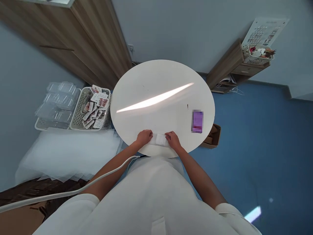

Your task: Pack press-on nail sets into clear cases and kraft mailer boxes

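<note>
Your white piece (160, 139) looks smooth and matt, the tabletop (146, 75) beneath it glossy enough to mirror a streak of light. You have sheets (70, 150) of thin, cloudy plastic, boxes (61, 101) of clear, shiny plastic and a perforated plastic basket (78, 118); the cabinet (63, 32) shows wood grain, your shirt (156, 189) matt cloth

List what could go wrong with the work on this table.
The white packet between the left hand and right hand lies close to the near edge of the table, so it could slip off. The white cable crosses the left forearm in this view and might snag.
</note>
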`<action>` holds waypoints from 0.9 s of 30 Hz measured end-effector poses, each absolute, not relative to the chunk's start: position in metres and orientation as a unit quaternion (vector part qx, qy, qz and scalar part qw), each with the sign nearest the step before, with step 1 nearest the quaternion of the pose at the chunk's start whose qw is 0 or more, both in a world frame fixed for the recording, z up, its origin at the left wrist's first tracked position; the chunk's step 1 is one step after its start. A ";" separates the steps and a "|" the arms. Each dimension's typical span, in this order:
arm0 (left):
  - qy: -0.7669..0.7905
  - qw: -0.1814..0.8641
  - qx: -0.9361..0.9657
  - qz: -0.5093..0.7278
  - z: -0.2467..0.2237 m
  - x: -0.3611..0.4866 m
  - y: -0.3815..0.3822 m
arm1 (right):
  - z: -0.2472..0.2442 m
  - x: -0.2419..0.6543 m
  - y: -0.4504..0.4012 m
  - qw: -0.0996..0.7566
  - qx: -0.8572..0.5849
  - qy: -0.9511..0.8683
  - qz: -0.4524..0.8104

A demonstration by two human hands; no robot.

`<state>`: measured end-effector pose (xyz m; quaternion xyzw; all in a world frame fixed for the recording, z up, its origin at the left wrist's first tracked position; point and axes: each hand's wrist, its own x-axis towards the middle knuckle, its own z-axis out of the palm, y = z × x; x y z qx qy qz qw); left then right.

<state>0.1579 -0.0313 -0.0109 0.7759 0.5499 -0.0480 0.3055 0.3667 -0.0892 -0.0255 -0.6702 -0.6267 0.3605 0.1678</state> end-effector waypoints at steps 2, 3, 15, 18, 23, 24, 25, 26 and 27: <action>0.545 0.274 0.791 -0.044 -0.011 0.160 -0.036 | -0.027 0.366 -0.091 0.160 -0.668 -0.636 0.350; 0.540 0.257 0.800 -0.041 -0.011 0.160 -0.039 | -0.027 0.366 -0.093 0.159 -0.668 -0.641 0.342; 0.327 0.198 0.924 0.004 0.000 0.168 -0.049 | -0.015 0.357 -0.111 0.058 -0.598 -0.784 0.156; 0.311 0.203 0.928 0.001 0.003 0.167 -0.051 | -0.010 0.351 -0.117 0.051 -0.599 -0.781 0.169; 0.300 0.185 0.936 -0.013 0.005 0.172 -0.052 | -0.006 0.343 -0.117 0.024 -0.618 -0.762 0.191; 0.305 0.177 0.935 -0.021 0.005 0.174 -0.052 | -0.005 0.342 -0.117 0.018 -0.620 -0.761 0.190; 0.310 0.170 0.935 -0.029 0.005 0.176 -0.053 | -0.004 0.340 -0.117 0.012 -0.620 -0.761 0.188; 0.312 0.163 0.935 -0.036 0.005 0.177 -0.054 | -0.002 0.337 -0.118 0.007 -0.620 -0.762 0.185; 0.310 0.158 0.937 -0.041 0.006 0.177 -0.056 | -0.001 0.335 -0.120 0.003 -0.620 -0.763 0.183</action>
